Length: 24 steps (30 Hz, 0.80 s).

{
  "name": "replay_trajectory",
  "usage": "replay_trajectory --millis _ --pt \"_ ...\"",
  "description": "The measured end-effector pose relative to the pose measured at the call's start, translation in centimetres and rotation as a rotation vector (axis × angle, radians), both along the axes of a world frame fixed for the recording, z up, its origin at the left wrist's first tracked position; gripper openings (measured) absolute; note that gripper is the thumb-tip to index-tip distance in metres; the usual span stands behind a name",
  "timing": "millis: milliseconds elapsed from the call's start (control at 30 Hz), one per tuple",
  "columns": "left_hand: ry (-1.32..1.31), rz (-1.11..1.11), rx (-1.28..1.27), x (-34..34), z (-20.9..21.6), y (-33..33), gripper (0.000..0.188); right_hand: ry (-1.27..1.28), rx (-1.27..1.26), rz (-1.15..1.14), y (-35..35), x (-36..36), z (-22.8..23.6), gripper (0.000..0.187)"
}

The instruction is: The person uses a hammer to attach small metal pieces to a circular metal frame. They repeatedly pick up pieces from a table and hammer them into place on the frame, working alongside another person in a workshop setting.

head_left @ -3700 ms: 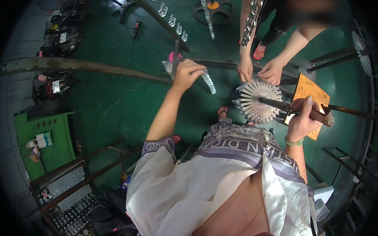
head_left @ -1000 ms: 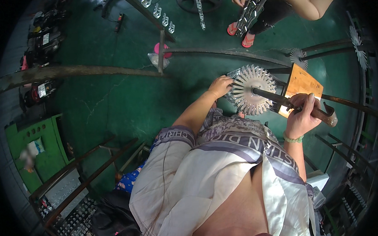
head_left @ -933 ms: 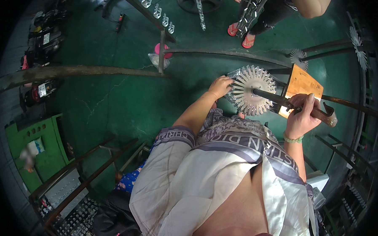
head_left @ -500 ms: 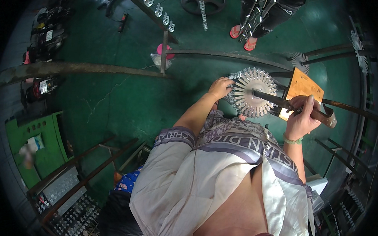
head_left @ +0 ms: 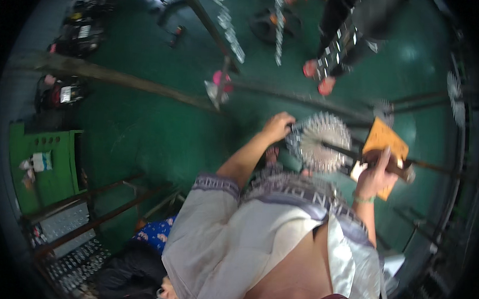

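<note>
A slotted metal wheel (head_left: 328,145), with toothed edges and small shiny metal pieces along its left side, sits on a dark shaft in front of my body. My left hand (head_left: 278,126) is at the wheel's left rim, its fingers curled against the edge; motion blur obscures what lies under the fingertips. My right hand (head_left: 376,177) is closed round a brownish metal handle (head_left: 404,171) at the shaft's right end, thumb pointing up. Right behind that hand stands an orange-brown wooden board (head_left: 385,139).
Long metal rails (head_left: 130,81) cross ahead and to the left. Another person's legs in red sandals (head_left: 325,86) stand beyond the wheel, near hanging strings of metal pieces (head_left: 231,34). A green cabinet (head_left: 57,168) is at left; a person in blue patterned cloth (head_left: 155,234) is close behind my left side.
The whole view has shifted, so the scene sits lower and is blurred. My left hand stays by the wheel's rim and my right hand on the handle. More hanging metal strings show at the top.
</note>
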<state>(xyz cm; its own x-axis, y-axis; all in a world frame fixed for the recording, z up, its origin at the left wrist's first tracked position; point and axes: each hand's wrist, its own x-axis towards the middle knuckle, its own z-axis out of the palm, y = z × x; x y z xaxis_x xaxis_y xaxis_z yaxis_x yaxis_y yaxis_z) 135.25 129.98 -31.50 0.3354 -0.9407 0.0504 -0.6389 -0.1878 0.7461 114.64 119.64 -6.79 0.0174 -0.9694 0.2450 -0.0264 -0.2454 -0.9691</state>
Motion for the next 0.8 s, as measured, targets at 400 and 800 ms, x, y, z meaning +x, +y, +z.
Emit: replay_trajectory --millis 400,800 --pt "-0.177 0.155 0.348 10.9 23.1 5.8 0.025 -0.193 0.036 0.124 -0.4 -0.7 -1.3 0.02" --pt "-0.201 0.198 -0.206 9.3 33.3 5.1 0.021 -0.257 0.071 0.161 -1.1 -1.4 -2.7 0.019"
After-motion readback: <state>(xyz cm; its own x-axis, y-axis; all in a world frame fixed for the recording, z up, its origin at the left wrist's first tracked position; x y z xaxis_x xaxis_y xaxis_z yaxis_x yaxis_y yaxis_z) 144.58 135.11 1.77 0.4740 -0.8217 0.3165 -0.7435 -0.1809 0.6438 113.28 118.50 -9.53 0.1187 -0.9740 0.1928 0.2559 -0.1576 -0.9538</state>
